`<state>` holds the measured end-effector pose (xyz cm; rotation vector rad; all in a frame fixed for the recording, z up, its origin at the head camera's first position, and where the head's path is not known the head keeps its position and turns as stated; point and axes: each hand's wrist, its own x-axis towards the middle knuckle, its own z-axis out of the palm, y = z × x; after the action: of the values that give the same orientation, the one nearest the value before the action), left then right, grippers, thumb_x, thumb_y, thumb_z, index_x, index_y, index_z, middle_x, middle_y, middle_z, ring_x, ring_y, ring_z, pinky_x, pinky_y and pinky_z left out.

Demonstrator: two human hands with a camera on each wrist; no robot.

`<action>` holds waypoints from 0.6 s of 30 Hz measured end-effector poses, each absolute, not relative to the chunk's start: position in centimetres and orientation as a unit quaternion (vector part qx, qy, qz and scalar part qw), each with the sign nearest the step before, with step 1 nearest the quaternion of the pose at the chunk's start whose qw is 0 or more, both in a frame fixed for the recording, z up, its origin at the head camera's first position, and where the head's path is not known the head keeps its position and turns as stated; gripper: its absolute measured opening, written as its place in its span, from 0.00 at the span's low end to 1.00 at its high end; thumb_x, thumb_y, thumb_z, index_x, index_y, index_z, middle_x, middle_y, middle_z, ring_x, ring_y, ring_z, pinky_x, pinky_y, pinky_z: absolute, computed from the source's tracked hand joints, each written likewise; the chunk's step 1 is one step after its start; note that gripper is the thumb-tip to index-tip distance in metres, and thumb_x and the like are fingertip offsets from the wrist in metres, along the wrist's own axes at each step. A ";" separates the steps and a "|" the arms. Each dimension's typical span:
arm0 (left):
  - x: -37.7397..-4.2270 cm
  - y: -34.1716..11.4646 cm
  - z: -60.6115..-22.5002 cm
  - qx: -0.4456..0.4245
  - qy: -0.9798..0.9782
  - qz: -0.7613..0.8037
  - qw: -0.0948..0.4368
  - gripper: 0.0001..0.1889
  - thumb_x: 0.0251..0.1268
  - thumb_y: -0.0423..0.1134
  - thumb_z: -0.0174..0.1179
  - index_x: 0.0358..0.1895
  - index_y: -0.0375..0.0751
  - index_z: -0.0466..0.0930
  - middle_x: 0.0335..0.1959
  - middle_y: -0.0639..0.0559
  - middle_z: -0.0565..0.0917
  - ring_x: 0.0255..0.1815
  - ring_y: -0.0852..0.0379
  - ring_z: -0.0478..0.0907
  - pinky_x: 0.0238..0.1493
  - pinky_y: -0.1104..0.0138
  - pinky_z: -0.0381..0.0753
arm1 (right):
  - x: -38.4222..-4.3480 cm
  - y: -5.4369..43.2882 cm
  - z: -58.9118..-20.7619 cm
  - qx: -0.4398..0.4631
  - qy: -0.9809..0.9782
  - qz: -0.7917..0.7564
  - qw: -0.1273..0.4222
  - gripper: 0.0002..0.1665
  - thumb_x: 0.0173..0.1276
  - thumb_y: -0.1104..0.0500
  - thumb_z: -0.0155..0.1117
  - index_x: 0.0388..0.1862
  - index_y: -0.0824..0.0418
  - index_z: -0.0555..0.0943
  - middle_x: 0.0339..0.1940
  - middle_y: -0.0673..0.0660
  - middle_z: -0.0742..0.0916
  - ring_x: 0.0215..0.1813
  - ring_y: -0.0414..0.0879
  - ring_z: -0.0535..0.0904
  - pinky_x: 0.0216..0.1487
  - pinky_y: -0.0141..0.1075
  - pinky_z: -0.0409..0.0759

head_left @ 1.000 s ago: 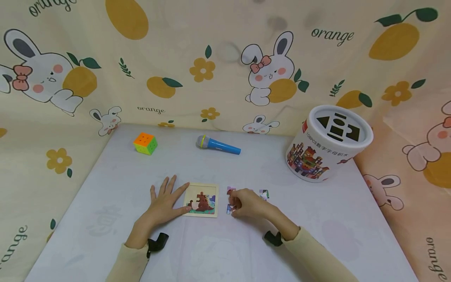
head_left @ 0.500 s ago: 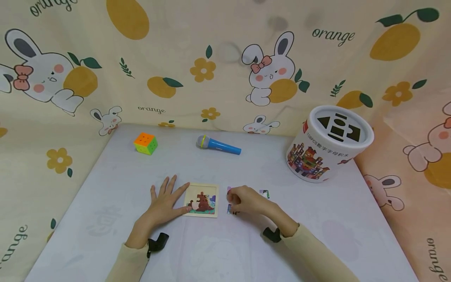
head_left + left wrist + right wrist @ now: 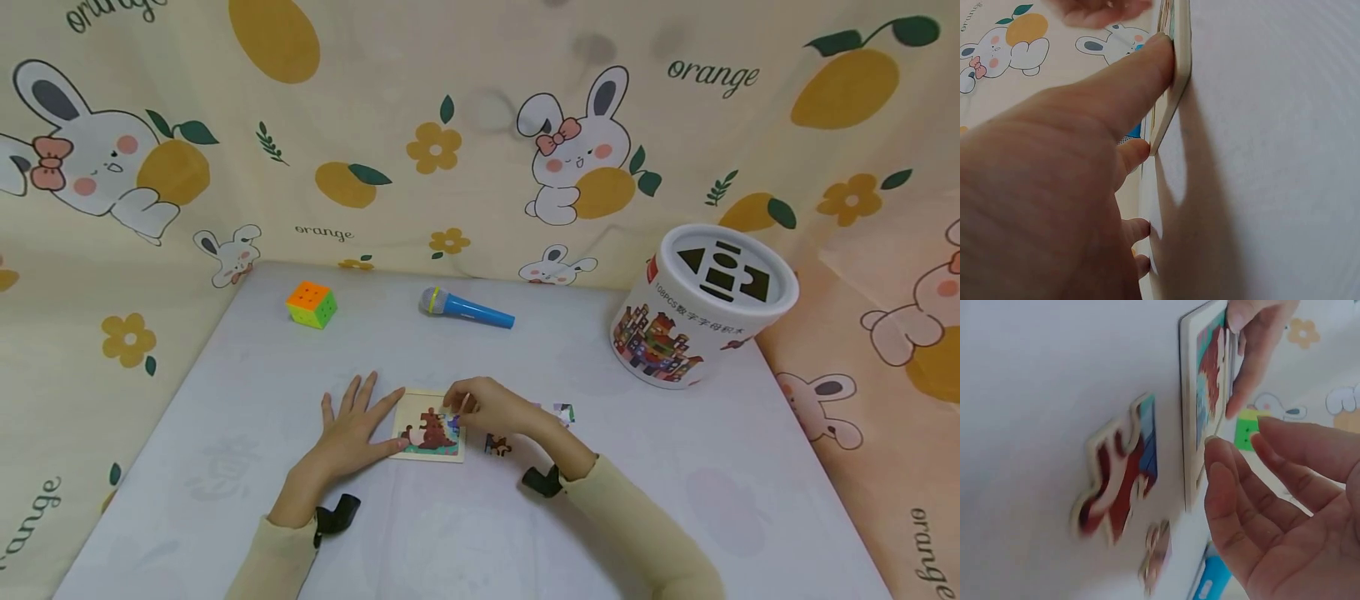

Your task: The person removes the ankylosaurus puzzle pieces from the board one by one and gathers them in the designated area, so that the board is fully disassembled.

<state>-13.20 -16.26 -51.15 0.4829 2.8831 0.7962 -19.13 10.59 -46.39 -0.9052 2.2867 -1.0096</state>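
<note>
In the head view my left hand [image 3: 358, 437] lies spread, with thumb and forefinger on the left side of a small wooden puzzle board [image 3: 399, 417]. The board carries a reddish-brown animal picture. My right hand [image 3: 491, 410] hovers with bent fingers over the board's upper right part, fingertips at its surface. I cannot tell if a puzzle piece is between those fingertips. Just right of the board lies a loose puzzle piece [image 3: 1113, 481] in red, cream and blue, with a smaller piece [image 3: 1159, 553] beyond it in the right wrist view.
Another puzzle piece [image 3: 564, 413] shows behind the right forearm. Toward the back are a puzzle cube [image 3: 311, 305] and a blue toy microphone [image 3: 468, 308]. A large white tub [image 3: 675, 333] with shaped holes in its lid stands at the back right, near a patterned cloth backdrop [image 3: 480, 183].
My right hand has moved left from the loose pieces to the puzzle board, uncovering the red and blue piece. My left hand has stayed in place on the board.
</note>
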 end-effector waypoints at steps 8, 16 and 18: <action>-13.4 -16.3 -51.5 0.161 0.951 0.258 0.063 0.42 0.61 0.61 0.65 0.76 0.49 0.64 0.79 0.31 0.46 0.78 0.28 0.37 0.64 0.26 0.27 | -19.5 8.8 -47.3 -0.312 0.798 -0.451 0.252 0.23 0.66 0.76 0.60 0.60 0.72 0.76 0.53 0.67 0.83 0.45 0.53 0.83 0.50 0.39 0.82; -13.5 -16.5 -51.7 0.166 0.950 0.259 0.052 0.42 0.61 0.62 0.64 0.76 0.49 0.65 0.79 0.30 0.47 0.78 0.28 0.38 0.63 0.25 0.27 | -18.8 7.7 -48.0 -0.301 0.800 -0.451 0.255 0.22 0.67 0.74 0.61 0.61 0.71 0.76 0.52 0.65 0.83 0.45 0.50 0.82 0.46 0.35 0.81; -13.5 -16.5 -51.7 0.166 0.950 0.260 0.052 0.42 0.61 0.62 0.64 0.76 0.49 0.64 0.79 0.30 0.47 0.78 0.28 0.38 0.63 0.25 0.27 | -18.6 7.6 -48.0 -0.301 0.803 -0.448 0.251 0.22 0.67 0.74 0.61 0.61 0.71 0.76 0.51 0.64 0.83 0.44 0.49 0.81 0.44 0.35 0.81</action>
<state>-13.48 -16.50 -51.74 0.5050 2.8896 0.7901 -18.60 7.63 -47.97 -0.8177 2.1863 -1.2199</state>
